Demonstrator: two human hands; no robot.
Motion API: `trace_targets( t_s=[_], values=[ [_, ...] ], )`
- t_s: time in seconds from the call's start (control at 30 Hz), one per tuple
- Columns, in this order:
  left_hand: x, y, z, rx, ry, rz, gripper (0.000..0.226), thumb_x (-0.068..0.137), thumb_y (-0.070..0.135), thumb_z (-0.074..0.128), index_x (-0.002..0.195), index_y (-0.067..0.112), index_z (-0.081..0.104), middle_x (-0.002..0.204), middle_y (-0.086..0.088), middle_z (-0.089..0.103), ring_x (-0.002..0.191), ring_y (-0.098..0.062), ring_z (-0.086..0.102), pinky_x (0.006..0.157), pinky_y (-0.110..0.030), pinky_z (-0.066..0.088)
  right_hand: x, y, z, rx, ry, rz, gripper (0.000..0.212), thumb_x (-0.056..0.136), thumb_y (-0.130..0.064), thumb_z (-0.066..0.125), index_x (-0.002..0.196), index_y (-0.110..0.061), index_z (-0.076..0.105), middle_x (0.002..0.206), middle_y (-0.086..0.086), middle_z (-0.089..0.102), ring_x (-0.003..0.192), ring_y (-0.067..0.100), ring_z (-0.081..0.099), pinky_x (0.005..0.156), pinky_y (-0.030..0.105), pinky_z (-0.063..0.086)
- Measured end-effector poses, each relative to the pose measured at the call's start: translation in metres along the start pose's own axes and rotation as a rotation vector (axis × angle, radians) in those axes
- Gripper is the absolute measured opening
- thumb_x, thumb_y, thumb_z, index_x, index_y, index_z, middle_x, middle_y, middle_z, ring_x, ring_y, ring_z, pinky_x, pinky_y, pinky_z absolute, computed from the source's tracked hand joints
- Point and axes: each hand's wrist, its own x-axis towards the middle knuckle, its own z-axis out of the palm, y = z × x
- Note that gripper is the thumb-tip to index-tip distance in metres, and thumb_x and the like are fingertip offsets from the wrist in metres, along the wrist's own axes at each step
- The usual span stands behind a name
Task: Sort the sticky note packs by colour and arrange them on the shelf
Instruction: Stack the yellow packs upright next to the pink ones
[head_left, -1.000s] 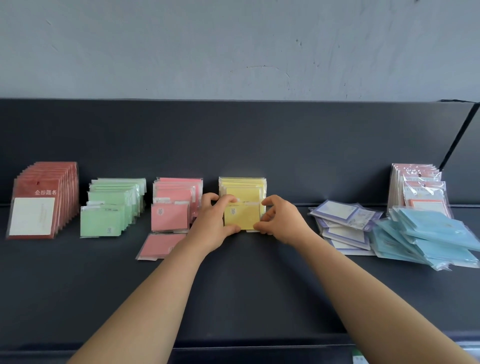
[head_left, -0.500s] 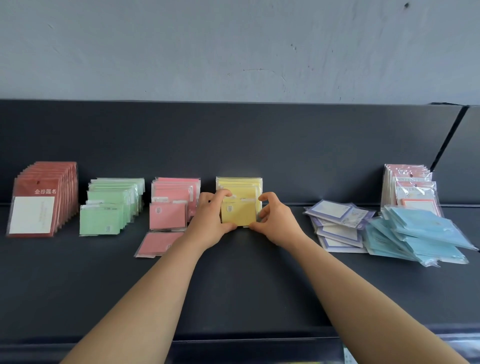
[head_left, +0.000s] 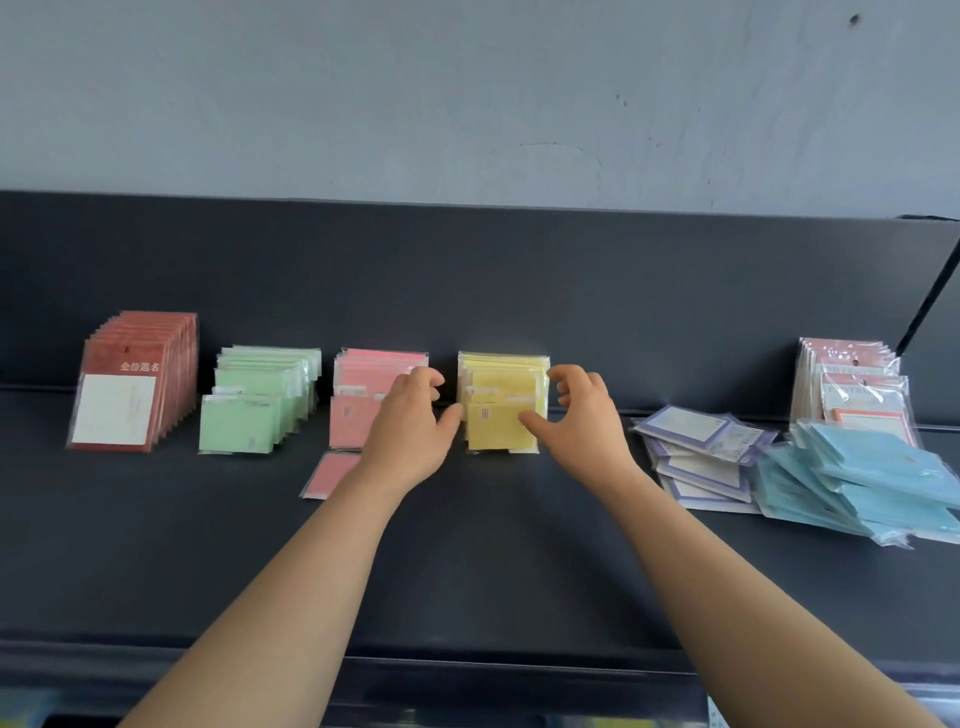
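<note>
Yellow packs (head_left: 501, 410) of sticky notes stand on edge in a short row near the middle of the dark shelf (head_left: 493, 561), the rearmost close to its back panel (head_left: 467, 275). My hands are apart, one on each side of that row, and neither is clamped on a pack. My left hand (head_left: 410, 431) sits at the row's 9 o'clock with its fingers loosely curled. Its thumb tip is just beside the left edge of the front pack, though I cannot tell if it touches. My right hand (head_left: 582, 421) is at the row's 3 o'clock, fingers bent and clear of the right edge, with the thumb lying on the front pack's face.

At 9 o'clock from the yellow row, partly hidden by my left hand, the pink packs (head_left: 363, 379) stand upright. A lone pink pack (head_left: 330, 475) lies flat at their 6 o'clock, partly under my left forearm. Further toward 9 o'clock stand the green packs (head_left: 254, 410), then the red packs (head_left: 135, 384) with a white panel on the front one.

At 3 o'clock from my right hand the purple-edged packs (head_left: 696, 452) lie in a loose pile. Touching them at their 3 o'clock is an overlapping heap of blue packs (head_left: 857, 478). At 12 o'clock from the blue heap, orange-topped packs (head_left: 852, 384) stand upright. A grey wall (head_left: 467, 104) rises above the shelf.
</note>
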Motion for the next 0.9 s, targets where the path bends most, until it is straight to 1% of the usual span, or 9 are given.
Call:
trace_targets(
  t_s=[0.13,0.2,0.33,0.43,0.5,0.57,0.67,0.73,0.9],
  values=[
    [-0.004,-0.026,-0.041,0.239,0.0,-0.119,0.025,0.091,0.025,0.055,0.114,0.016,0.056,0.114,-0.002,0.06,0.104,-0.024,0.057,0.087,-0.039,0.049,-0.009,-0.029,0.016,0.03,-0.118,-0.014,0.034,0.084,-0.025,0.069,0.116,-0.017,0.061,0.103,-0.005,0.058,0.088,0.009,0.055,0.077,0.022,0.045],
    [-0.009,-0.04,-0.061,0.342,-0.071,-0.219,0.031,0.087,0.027,0.059,0.116,0.016,0.059,0.116,-0.001,0.062,0.105,-0.026,0.058,0.085,-0.036,0.049,-0.014,-0.044,0.031,0.035,-0.255,0.01,0.032,0.084,-0.022,0.069,0.114,-0.015,0.064,0.099,-0.006,0.061,0.087,0.01,0.058,0.072,0.019,0.044],
    [-0.017,-0.057,-0.084,0.382,-0.341,-0.395,0.044,0.072,0.038,0.078,0.105,0.015,0.061,0.1,-0.001,0.064,0.091,-0.022,0.062,0.078,-0.033,0.05,-0.025,-0.07,0.065,0.022,-0.482,0.023,0.037,0.081,-0.023,0.074,0.115,-0.012,0.065,0.107,0.0,0.064,0.09,0.016,0.061,0.071,0.025,0.05],
    [-0.014,-0.065,-0.088,0.346,-0.407,-0.409,0.053,0.067,0.036,0.084,0.106,0.011,0.059,0.1,-0.004,0.064,0.09,-0.021,0.063,0.077,-0.031,0.05,-0.03,-0.085,0.087,0.006,-0.56,0.061,0.025,0.076,-0.02,0.076,0.098,-0.01,0.069,0.087,0.001,0.064,0.07,0.014,0.055,0.062,0.024,0.045],
    [-0.012,-0.068,-0.089,0.318,-0.422,-0.416,0.057,0.063,0.035,0.087,0.106,0.009,0.061,0.1,-0.005,0.066,0.09,-0.022,0.064,0.075,-0.031,0.05,-0.03,-0.091,0.096,0.003,-0.559,0.108,0.022,0.075,-0.017,0.076,0.09,-0.004,0.067,0.079,0.004,0.059,0.066,0.015,0.051,0.063,0.029,0.045],
    [-0.011,-0.074,-0.09,0.262,-0.456,-0.418,0.056,0.06,0.035,0.089,0.105,0.009,0.065,0.097,-0.005,0.069,0.088,-0.021,0.066,0.076,-0.031,0.051,-0.029,-0.094,0.101,-0.003,-0.544,0.147,0.025,0.075,-0.014,0.076,0.093,-0.002,0.065,0.081,0.006,0.059,0.071,0.018,0.054,0.069,0.031,0.048],
    [-0.011,-0.082,-0.092,0.16,-0.501,-0.393,0.048,0.062,0.028,0.089,0.103,0.012,0.07,0.095,0.0,0.071,0.085,-0.016,0.065,0.075,-0.028,0.052,-0.03,-0.097,0.102,0.027,-0.54,0.196,0.032,0.076,-0.012,0.076,0.106,-0.009,0.064,0.091,0.002,0.066,0.081,0.017,0.062,0.074,0.028,0.051],
    [-0.011,-0.085,-0.092,0.12,-0.504,-0.357,0.042,0.065,0.023,0.088,0.101,0.014,0.069,0.096,0.0,0.07,0.086,-0.016,0.065,0.073,-0.027,0.05,-0.032,-0.098,0.104,0.014,-0.523,0.208,0.035,0.076,-0.012,0.076,0.108,-0.009,0.063,0.1,0.005,0.068,0.09,0.02,0.065,0.082,0.032,0.054],
    [-0.003,-0.095,-0.081,0.055,-0.256,-0.308,0.032,0.072,0.013,0.08,0.091,0.018,0.055,0.092,0.0,0.066,0.082,-0.018,0.063,0.072,-0.035,0.055,-0.027,-0.099,0.115,0.003,-0.302,0.172,0.048,0.075,-0.009,0.073,0.117,-0.014,0.053,0.096,0.002,0.061,0.086,0.019,0.062,0.071,0.029,0.054]
  ],
)
